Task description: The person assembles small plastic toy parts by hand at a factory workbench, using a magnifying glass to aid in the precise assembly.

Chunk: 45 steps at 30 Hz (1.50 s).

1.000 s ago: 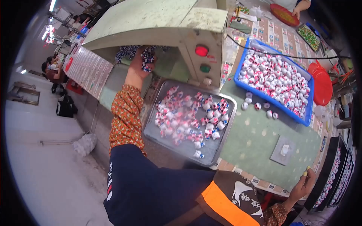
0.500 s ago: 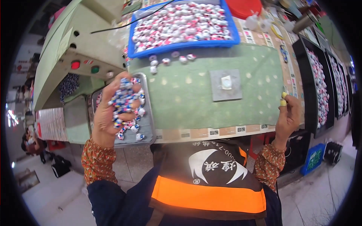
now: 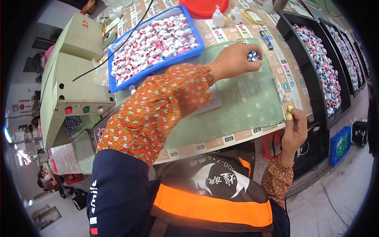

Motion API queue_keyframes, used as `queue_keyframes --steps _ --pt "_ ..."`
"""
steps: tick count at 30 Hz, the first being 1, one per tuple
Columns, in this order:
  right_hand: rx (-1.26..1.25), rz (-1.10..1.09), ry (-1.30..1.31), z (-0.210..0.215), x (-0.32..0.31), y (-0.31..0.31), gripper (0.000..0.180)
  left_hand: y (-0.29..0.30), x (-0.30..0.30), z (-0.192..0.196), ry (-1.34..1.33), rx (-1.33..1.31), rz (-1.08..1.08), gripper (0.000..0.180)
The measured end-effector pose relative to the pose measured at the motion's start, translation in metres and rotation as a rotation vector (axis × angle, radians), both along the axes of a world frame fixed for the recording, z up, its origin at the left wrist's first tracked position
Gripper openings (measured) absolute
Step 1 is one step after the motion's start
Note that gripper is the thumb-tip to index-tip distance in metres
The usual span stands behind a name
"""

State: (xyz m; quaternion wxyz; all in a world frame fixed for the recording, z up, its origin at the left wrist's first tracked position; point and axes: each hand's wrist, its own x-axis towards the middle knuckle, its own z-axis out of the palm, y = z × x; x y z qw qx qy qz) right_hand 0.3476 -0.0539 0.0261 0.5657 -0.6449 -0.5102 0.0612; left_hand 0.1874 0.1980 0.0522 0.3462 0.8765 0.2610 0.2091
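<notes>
My left hand [image 3: 237, 59] is stretched across to the far right of the green cloth [image 3: 244, 104]. Its fingers curl round a cluster of small white, blue and dark painted balls [image 3: 253, 56]. The left forearm, in a flowered sleeve, covers most of a grey square plate [image 3: 209, 103] and whatever lies on it. Down at the table's right front edge is my right hand [image 3: 295, 132]. Yellow covers sit on two of its fingertips, which point up and lie a little apart. The other fingers are curled, and nothing shows in this hand.
A blue tray [image 3: 199, 45] of white and pink balls stands at the back left. Beyond the cloth are a red lid [image 3: 203, 8], white squeeze bottles [image 3: 218, 17] and a yellow ring [image 3: 254, 16]. Black trays [image 3: 329, 120] of balls line the right. A pale-green machine [image 3: 75, 94] stands left.
My left hand has carried the balls from above the metal tray at the left to the cloth's far right. The right hand stays by the table edge. The whole view has turned.
</notes>
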Motion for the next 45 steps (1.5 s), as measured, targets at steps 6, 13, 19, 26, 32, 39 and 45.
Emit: queue_keyframes --steps 6,13,19,26,32,39,45 --pt "-0.049 -0.05 0.038 -0.011 0.009 -0.011 0.016 0.006 0.009 -0.025 0.189 0.355 -0.173 0.033" --pt "-0.092 -0.024 0.004 -0.002 0.002 0.013 0.016 0.0 -0.018 -0.031 0.299 0.512 -0.149 0.057" --pt "-0.113 0.106 -0.13 0.013 -0.015 0.057 0.025 0.002 -0.07 0.02 0.415 0.55 -0.076 0.05" --pt "-0.355 0.225 -0.713 0.006 -0.044 0.123 0.058 -0.038 -0.144 0.082 0.228 0.467 0.18 0.032" --pt "-0.514 0.339 -0.741 -0.007 -0.053 0.12 0.066 -0.089 -0.224 0.099 0.218 0.357 0.358 0.028" --pt "-0.557 0.479 -0.756 0.012 -0.047 0.098 0.057 -0.143 -0.28 0.06 0.152 0.049 0.591 0.025" --pt "-0.295 0.168 -0.315 0.024 -0.015 0.096 0.027 -0.169 -0.281 0.039 -0.072 -0.128 0.72 0.024"
